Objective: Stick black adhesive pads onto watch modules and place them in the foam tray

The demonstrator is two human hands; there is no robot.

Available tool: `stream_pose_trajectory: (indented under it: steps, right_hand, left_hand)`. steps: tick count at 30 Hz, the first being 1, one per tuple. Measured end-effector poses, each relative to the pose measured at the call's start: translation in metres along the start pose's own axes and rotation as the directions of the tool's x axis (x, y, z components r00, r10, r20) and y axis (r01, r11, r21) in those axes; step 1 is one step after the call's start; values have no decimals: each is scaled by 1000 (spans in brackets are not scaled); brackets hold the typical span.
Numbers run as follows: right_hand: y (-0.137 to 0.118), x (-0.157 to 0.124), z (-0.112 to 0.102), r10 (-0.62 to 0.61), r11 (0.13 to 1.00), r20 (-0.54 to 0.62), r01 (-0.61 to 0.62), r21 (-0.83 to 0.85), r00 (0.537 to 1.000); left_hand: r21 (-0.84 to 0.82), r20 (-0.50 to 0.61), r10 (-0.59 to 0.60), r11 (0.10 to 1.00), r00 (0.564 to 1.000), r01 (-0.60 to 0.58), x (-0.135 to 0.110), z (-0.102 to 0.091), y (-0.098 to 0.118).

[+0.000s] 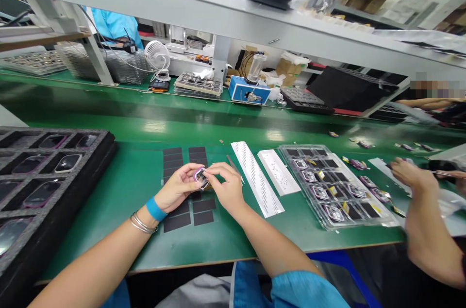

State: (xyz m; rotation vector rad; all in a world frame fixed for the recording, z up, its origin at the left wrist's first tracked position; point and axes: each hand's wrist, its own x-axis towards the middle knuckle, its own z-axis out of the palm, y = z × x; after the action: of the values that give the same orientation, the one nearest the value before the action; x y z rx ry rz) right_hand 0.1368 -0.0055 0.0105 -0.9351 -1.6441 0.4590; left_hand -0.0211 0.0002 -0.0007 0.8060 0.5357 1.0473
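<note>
My left hand (178, 185) grips a small purple-rimmed smartwatch case (201, 178) by its side, its open inner side with metal parts showing. From the other side my right hand (224, 186) is closed at the case, thumb and fingertips pressed on its edge; whether a small part is between them I cannot tell. Below both hands, black rectangular sheets (177, 223) lie in rows on the green table (145, 245). Just right of my right hand are tweezers (233, 164), a white strip with printed black dashes (257, 179) and a shallow white box with tiny pieces (278, 172).
A foam tray (105, 140) with watch cases stands at left. At right, a clear plastic tray (324, 220) holds several watch parts. Beyond it a co-worker's hand (415, 174) works near loose purple cases (380, 195). A fan (157, 55) and blue device (249, 90) stand behind.
</note>
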Motion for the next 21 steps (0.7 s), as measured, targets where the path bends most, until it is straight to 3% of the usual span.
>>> stream_pose_trajectory:
  steps: [4, 7, 14, 21]
  right_hand:
    - [0, 4, -7, 32, 999, 60, -33, 10, 998]
    - [-5, 5, -11, -14, 1000, 29, 14, -18, 999]
    - [-12, 1, -5, -93, 992, 81, 100, -81, 992]
    - [-6, -1, -3, -162, 973, 77, 173, -152, 984]
  left_hand:
    - [-47, 17, -71, 996, 997, 72, 0, 2, 2]
    - [-52, 43, -99, 994, 994, 101, 0, 2, 2]
    - [-29, 83, -108, 993, 991, 111, -1, 2, -1]
    - [-3, 42, -152, 988, 987, 152, -2, 5, 1]
